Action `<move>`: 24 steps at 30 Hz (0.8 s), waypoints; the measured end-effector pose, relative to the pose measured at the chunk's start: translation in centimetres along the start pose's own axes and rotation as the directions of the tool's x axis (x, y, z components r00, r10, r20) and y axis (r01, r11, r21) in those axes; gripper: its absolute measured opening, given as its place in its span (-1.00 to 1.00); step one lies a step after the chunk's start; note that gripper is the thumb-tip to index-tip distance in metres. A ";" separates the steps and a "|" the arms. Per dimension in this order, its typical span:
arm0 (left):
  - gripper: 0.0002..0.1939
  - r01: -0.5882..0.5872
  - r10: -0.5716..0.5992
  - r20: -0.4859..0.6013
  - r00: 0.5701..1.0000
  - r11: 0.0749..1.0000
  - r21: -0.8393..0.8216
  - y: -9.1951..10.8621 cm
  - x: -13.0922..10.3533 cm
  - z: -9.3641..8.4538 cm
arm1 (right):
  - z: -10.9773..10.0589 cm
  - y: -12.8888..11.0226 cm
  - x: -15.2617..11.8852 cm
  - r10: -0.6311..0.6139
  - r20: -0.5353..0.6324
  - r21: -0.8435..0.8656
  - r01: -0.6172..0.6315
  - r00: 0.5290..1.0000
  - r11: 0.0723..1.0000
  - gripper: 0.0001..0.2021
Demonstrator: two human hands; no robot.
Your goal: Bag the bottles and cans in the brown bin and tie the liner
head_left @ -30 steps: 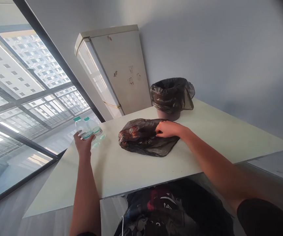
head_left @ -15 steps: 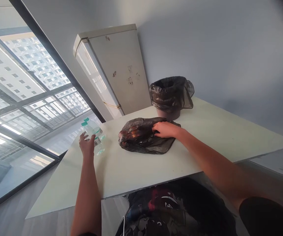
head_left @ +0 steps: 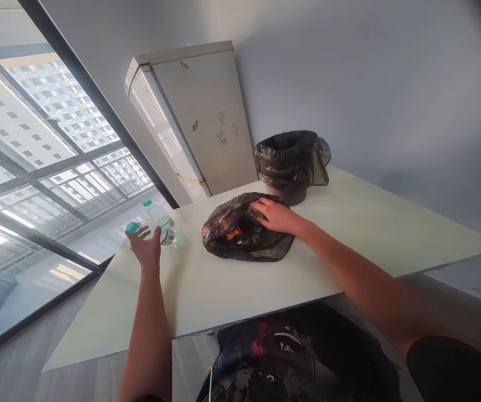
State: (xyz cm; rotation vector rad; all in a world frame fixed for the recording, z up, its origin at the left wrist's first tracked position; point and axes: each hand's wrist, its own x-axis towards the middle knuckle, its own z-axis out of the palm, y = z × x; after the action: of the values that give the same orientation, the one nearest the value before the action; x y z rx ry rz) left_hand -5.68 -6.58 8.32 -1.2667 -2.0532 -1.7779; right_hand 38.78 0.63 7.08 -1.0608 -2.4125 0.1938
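My left hand (head_left: 145, 248) is at the left of the table, its thumb and fingers around a clear plastic bottle (head_left: 167, 237) with a green cap. This bottle is tipped over, its cap toward the left. Just behind it stands a second clear bottle (head_left: 155, 212), also green-capped. My right hand (head_left: 277, 215) grips the upper edge of a black plastic bag (head_left: 261, 245) lying on the table. Through the bag's opening an orange and dark item (head_left: 235, 234) shows; its kind is unclear.
Behind the bag stands a bin (head_left: 293, 196) lined with another black bag (head_left: 284, 164). The pale table (head_left: 224, 290) has its near edge close to my body. A white fridge (head_left: 207, 111) is beyond it, and large windows (head_left: 56, 156) are on the left.
The bottle at my left hand has swung from leaning to nearly level, cap toward the left. My right hand has shifted slightly up and left, and the bag now gapes, showing the orange item.
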 end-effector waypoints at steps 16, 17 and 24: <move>-0.04 -0.054 0.055 -0.016 0.998 0.994 0.099 0.7 -0.6 0.0 | 0.5 -0.3 0.0 -0.005 -0.075 0.100 0.012 0.997 0.995 -0.20; -0.05 -0.051 0.052 -0.003 0.999 0.993 0.102 0.6 -0.6 0.0 | 0.6 -0.2 0.0 -0.009 -0.085 0.107 0.018 0.996 0.994 -0.19; -0.16 -0.100 0.108 -0.047 0.993 0.985 0.144 0.3 -0.5 -0.2 | 0.3 -0.6 -0.1 -0.025 -0.134 0.162 0.046 0.991 0.986 -0.15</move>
State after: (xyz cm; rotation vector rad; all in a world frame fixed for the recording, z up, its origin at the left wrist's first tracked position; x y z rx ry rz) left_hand -5.22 -7.00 8.34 -1.2456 -2.0051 -1.5744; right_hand 38.28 0.16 6.96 -0.9259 -2.2533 0.2962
